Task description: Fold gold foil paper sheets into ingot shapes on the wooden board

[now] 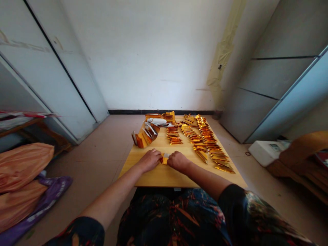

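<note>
Near the front of the wooden table [150, 176], a sheet of gold foil paper [164, 160] with a pale patch lies between my hands. My left hand [150, 160] pinches its left edge with curled fingers. At its right side my right hand [178, 161] is closed, its fingers folded onto the paper. Beyond the hands, a short row of folded gold papers [174, 136] lies in the middle. Longer overlapping rows of folded gold pieces [211, 143] run down the right side. A fanned stack of gold and white sheets [146, 136] stands at the left.
A white object [156, 121] lies among papers at the table's back. Orange bags [23, 167] and a purple bag [55, 194] rest at the left. A grey refrigerator [258, 82] and a white box [263, 155] stand at the right. A wall closes off the far side.
</note>
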A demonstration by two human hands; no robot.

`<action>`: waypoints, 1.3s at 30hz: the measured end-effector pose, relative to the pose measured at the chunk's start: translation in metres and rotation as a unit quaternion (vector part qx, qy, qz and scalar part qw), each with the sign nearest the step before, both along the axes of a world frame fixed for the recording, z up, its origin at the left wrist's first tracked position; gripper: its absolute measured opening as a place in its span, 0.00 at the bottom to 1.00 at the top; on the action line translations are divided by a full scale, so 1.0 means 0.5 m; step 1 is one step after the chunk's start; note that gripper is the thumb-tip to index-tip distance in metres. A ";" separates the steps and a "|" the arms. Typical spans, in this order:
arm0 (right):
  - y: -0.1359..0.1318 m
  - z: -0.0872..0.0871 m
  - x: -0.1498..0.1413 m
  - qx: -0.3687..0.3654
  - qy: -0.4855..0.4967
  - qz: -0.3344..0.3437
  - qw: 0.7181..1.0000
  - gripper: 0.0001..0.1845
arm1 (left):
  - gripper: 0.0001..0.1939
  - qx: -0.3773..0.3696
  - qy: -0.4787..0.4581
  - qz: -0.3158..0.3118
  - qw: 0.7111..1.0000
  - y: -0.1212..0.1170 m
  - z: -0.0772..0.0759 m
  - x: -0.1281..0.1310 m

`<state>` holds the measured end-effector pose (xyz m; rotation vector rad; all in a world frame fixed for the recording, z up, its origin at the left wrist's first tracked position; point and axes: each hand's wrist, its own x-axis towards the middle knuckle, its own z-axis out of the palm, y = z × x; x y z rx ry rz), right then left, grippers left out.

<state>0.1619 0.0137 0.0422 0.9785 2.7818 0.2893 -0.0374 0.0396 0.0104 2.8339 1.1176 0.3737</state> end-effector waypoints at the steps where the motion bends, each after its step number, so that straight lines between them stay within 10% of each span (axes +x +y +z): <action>1: 0.001 0.007 -0.005 -0.006 -0.015 0.007 1.000 0.11 | 0.08 0.003 0.003 -0.001 1.000 -0.001 0.002 0.003; 39: -0.003 -0.023 0.014 0.048 0.024 0.061 0.997 0.15 | 0.09 0.037 -0.027 -0.016 0.999 -0.009 -0.008 0.011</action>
